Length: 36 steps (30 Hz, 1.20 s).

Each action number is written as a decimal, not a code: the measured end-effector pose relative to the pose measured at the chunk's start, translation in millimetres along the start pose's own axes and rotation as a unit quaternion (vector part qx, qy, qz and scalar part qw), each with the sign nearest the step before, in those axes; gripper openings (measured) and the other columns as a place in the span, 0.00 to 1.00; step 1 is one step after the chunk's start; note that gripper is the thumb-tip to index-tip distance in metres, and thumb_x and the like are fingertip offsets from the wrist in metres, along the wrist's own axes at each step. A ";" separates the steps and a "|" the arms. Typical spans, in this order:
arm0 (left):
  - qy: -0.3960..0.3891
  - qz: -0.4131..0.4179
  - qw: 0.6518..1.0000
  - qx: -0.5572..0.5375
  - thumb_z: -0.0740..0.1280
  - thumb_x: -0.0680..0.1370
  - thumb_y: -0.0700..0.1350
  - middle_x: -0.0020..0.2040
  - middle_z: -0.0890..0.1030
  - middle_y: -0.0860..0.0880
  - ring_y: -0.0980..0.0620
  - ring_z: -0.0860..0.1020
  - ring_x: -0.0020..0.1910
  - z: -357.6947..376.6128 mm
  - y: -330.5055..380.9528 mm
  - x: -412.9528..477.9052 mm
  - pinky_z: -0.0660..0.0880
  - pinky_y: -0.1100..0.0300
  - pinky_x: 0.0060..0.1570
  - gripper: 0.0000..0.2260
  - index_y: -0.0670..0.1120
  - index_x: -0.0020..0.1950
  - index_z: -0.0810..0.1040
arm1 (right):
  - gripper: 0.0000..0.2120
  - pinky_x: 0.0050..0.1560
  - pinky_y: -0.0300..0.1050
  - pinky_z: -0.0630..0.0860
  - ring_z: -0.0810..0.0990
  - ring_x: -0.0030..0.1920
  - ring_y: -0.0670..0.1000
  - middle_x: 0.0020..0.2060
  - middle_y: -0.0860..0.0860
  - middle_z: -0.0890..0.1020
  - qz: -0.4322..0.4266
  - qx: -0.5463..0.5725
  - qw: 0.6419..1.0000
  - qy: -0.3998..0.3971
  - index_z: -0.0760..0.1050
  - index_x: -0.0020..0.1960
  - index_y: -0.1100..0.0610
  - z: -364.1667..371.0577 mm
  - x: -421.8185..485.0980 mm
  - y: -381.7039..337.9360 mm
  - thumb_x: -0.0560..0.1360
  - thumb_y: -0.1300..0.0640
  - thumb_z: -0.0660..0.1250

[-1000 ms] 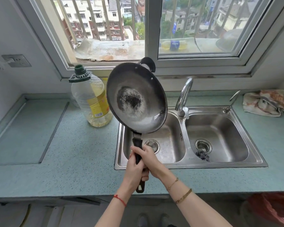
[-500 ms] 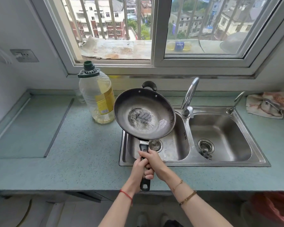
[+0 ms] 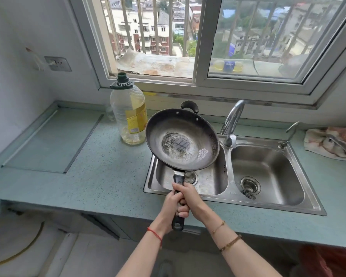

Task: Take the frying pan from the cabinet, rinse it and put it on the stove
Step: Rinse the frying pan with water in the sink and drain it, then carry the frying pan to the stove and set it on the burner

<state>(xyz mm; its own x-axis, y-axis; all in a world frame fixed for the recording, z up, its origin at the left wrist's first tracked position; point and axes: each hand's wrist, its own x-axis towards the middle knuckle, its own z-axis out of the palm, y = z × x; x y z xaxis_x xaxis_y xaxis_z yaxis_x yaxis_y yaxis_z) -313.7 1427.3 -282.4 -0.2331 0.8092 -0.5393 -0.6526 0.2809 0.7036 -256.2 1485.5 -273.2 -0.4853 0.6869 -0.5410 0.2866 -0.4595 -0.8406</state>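
Over the teal countertop's (image 3: pixel 108 176) sink (image 3: pixel 316 205), hands (image 3: pixel 188 197) grip the frying pan (image 3: pixel 180 140).

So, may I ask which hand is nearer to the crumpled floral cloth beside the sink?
Right. The right hand grips the black handle of the dark frying pan on the side towards the floral cloth; the left hand grips it on the far side.

Left grip (image 3: pixel 170 204) and right grip (image 3: pixel 191 197) are both curled round the frying pan handle (image 3: pixel 178 179), pressed together, left of it and right of it respectively. Left forearm (image 3: pixel 140 254) and right forearm (image 3: pixel 234 248) are bare, converging below the handle.
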 end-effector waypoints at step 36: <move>0.270 0.230 0.908 -0.221 0.53 0.83 0.38 0.25 0.62 0.53 0.61 0.61 0.16 -27.8 -139.1 -284.0 0.57 0.71 0.16 0.13 0.45 0.39 0.68 | 0.11 0.17 0.32 0.64 0.66 0.14 0.44 0.28 0.51 0.65 -0.020 -0.226 0.925 -0.305 0.69 0.46 0.56 94.6 -224.8 119.1 0.77 0.50 0.68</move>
<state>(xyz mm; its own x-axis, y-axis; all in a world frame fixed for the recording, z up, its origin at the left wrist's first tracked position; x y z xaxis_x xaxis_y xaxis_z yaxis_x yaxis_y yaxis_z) -176.8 1144.0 -240.0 -0.7969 0.3831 -0.4672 -0.5939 -0.3550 0.7220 -191.1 1223.1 -249.3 -0.8394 0.1887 -0.5098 0.5076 -0.0636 -0.8593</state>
